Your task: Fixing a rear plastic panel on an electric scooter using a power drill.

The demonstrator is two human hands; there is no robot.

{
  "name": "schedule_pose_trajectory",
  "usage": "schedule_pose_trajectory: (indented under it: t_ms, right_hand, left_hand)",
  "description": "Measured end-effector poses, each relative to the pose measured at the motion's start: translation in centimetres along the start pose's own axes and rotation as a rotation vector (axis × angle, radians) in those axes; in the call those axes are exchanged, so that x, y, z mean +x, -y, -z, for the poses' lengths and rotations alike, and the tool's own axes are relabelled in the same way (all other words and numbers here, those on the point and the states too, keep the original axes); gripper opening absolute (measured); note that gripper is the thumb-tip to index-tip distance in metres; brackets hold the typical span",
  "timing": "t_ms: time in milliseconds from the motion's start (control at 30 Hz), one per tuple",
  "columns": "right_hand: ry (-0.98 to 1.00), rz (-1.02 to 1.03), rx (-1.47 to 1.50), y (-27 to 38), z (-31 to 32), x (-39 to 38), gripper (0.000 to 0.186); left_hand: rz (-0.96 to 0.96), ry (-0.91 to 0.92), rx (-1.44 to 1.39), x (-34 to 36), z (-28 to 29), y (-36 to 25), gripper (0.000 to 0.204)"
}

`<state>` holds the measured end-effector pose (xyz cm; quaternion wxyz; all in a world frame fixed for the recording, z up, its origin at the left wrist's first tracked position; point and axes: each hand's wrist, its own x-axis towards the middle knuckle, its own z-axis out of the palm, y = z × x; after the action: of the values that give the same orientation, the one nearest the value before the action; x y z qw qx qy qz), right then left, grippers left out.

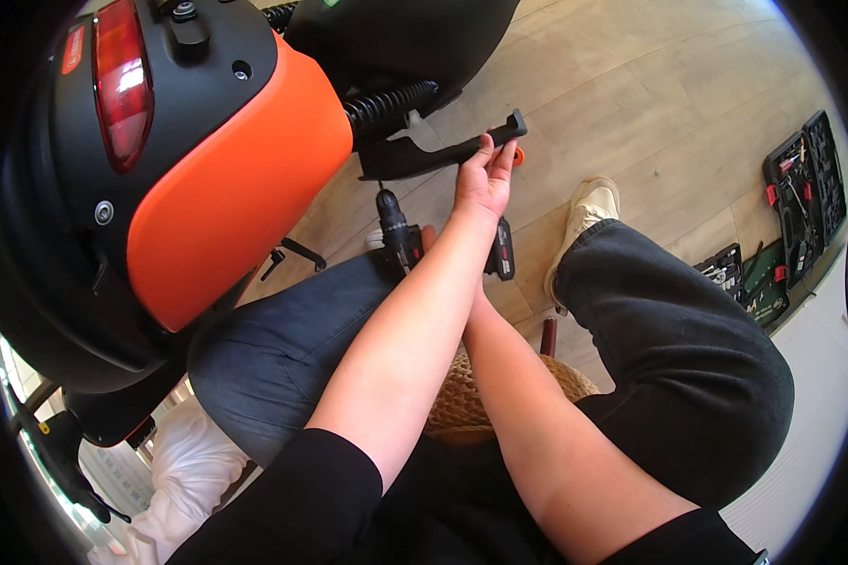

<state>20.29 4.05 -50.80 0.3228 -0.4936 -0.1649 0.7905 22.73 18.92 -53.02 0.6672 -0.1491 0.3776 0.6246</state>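
left hand [483,184] up at a black scooter bracket [443,151], right one hidden behind it.

fingers of left hand stretched and half open, touching the bracket just at 12 o'clock of the palm, near a small orange reflector [518,155]. right hand covered by the left forearm, grip impossible to tell. black cordless drill [400,235] on the wooden floor [650,113] at 9 o'clock of the left wrist. orange and black scooter tail [226,179] at 9 o'clock, open tool case [805,202] far at 3 o'clock.
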Motion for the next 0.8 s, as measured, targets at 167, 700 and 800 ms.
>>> schedule_pose_trajectory:
  t_ms: [167, 700, 800]
  right_hand:
    - [0.018, -0.105, 0.247, -4.4, 2.6, -0.8, 0.054]
    - [-0.134, 0.154, -0.636, -0.3, 6.6, -2.0, 0.04]
    - [-0.136, 0.082, -0.476, 0.9, 6.7, -1.8, 0.043]
  left_hand:
    - [0.075, -0.036, -0.087, -0.3, 1.4, 2.5, 0.03]
    - [-0.014, -0.299, -0.066, 1.3, -0.8, 1.5, 0.028]
    - [-0.105, -0.426, -0.057, 0.7, -1.8, 1.8, 0.032]
